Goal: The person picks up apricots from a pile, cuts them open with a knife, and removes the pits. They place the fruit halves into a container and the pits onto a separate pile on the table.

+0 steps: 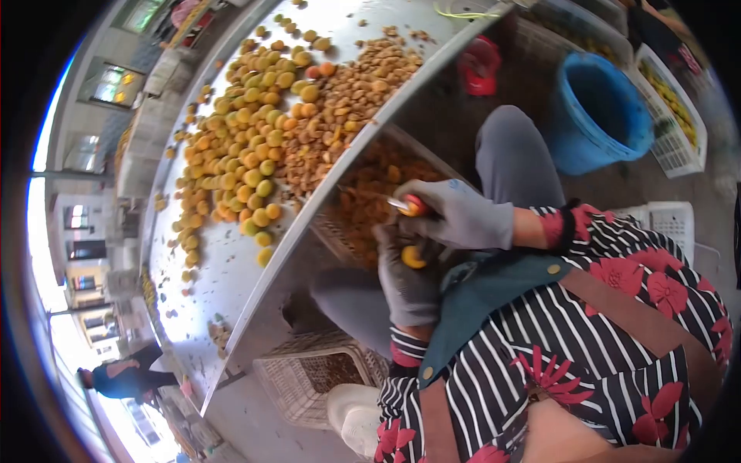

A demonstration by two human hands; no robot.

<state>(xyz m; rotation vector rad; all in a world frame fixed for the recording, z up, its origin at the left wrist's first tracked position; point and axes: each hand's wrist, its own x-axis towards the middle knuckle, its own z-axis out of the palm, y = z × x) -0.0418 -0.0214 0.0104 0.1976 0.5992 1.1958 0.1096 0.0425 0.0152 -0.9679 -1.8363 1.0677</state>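
My right hand point(455, 214), in a grey glove, is closed around the red handle of a small knife point(400, 205) with a short shiny blade. Just beside it, my left hand point(405, 282), also gloved, holds a yellow-orange apricot point(413, 257), partly covered by the fingers. Both hands are close together over my lap. Beyond them, a crate point(332, 239) holds orange pieces of fruit point(367, 193). On the metal table point(231, 297) lie a heap of whole apricots point(239, 147) and a heap of brown apricot stones point(340, 108).
A blue bucket point(567, 123) and a white crate of yellow fruit point(671, 108) stand on my right. A plastic crate point(309, 386) is on the floor to my left. A red object point(480, 65) lies beneath the table edge. Another person point(127, 374) stands past the table's far end.
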